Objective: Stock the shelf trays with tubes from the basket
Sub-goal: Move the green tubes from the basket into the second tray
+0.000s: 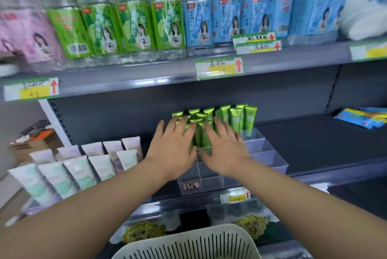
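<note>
Several green tubes (234,119) stand upright in the back compartments of a clear plastic shelf tray (270,158) on the middle shelf. My left hand (174,147) and my right hand (224,149) lie side by side with straight, spread fingers against the front row of green tubes; neither hand grips anything. The tray's front compartments hold no tubes. The cream slotted basket (188,244) sits at the bottom edge of the view; its inside is hidden.
Several pale mint and lilac tubes (81,166) fill a tray to the left. Bottles with green, blue and pink labels (134,24) line the upper shelf. Blue packets (362,118) lie at the far right of the dark shelf. Cardboard boxes (31,141) stand left of the shelving.
</note>
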